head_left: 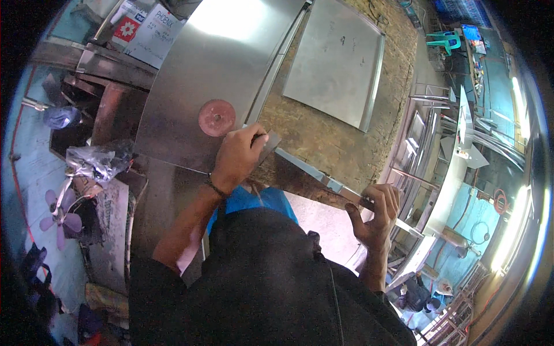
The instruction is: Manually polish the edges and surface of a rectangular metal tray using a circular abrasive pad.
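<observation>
My left hand [238,154] is closed, thumb pressed on a small flat grey metal piece [269,146] at the near edge of the workbench. The fingers of my right hand [375,218] curl around the near end of a narrow grey metal strip [306,168]. That strip slants along the bench edge toward the left hand's piece; whether the two are joined I cannot tell. Just beyond my left hand, a reddish-brown disc [217,117] with a centre hole lies flat on a large shiny metal sheet [190,75].
A shallow metal panel with raised edges [334,63] lies on the worn wooden bench top [314,124]. Metal frames and lengths [424,144] crowd the right side. A fan [62,219] and plastic-wrapped item [98,161] stand left. Another person [416,294] is at lower right.
</observation>
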Demonstrator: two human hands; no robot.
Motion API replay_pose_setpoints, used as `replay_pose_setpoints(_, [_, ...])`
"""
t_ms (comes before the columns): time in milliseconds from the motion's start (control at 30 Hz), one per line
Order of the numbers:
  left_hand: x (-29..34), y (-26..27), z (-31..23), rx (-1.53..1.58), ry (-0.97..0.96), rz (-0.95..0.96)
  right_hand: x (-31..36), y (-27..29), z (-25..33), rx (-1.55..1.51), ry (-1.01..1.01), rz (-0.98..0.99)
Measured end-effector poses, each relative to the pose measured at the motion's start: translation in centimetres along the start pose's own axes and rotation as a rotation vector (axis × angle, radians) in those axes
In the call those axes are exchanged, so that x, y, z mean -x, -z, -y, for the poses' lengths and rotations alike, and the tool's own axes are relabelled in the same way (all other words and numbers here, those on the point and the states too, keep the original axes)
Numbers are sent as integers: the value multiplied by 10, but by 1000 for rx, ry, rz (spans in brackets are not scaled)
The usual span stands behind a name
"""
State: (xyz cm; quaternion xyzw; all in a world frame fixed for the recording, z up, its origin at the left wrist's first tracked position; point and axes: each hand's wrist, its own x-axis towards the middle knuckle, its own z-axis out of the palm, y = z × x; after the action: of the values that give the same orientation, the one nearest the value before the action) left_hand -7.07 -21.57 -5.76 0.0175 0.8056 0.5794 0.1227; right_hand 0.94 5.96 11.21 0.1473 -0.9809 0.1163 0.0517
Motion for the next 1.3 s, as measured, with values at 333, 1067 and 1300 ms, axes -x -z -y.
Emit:
replay_pose_setpoints(333, [-49,-48,43,-254,-54,43,1,1,6,11,4,-5])
replay_pose_setpoints(1067, [32,-60,47,-827,50,116,-11,2,-5,-56,-31,29])
replay_pose_setpoints(1300, [44,-77,61,-988,79,-27,-16,4,-8,-75,3,56])
